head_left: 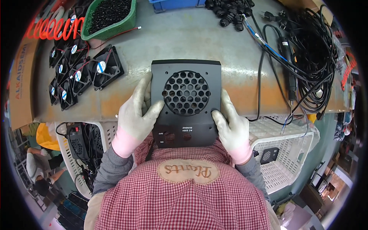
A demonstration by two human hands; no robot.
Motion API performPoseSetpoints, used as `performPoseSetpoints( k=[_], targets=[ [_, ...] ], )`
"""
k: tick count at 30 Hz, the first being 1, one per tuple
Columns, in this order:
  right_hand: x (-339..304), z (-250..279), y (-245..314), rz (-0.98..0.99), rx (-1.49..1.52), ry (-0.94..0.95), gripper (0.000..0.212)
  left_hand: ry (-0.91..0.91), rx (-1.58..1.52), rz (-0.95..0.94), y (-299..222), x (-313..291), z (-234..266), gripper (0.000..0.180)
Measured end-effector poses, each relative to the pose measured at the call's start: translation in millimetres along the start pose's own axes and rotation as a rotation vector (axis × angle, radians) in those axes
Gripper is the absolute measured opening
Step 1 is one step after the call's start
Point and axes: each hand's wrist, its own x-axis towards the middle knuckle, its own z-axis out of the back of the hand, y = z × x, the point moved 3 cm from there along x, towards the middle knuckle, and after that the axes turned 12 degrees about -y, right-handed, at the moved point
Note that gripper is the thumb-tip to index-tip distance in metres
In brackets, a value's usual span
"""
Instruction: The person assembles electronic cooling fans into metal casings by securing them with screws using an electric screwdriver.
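Between my gloved hands is a black metal panel [157,119] with a round grille of many holes in its upper part and small cut-outs near its lower edge. My left hand [140,103] grips its left side, the thumb lying on the front face. On the opposite side my right hand [230,124] holds the edge, thumb on the front and fingers along the side. The panel's far end lies over the metal workbench [172,34], and its near end reaches over my checked apron [184,203]. Its underside is hidden.
Several black cooling fans [101,67] lie at the bench's left, below a green basket [111,28] of small black parts. Black cable glands [230,13], a corded screwdriver [285,50] and coiled black cables [318,69] occupy the right. White crates [109,128] stand at both sides.
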Motion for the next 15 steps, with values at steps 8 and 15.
performPoseSetpoints(
  k=[8,15],
  targets=[
    [3,11,-2,-0.134,-0.077,0.084,0.060,-0.046,0.147,-0.149,4,2,-4,0.074],
    [39,83,-28,-0.099,0.057,-0.337,0.028,-0.068,-0.026,-0.023,4,-1,-1,0.071]
  ],
)
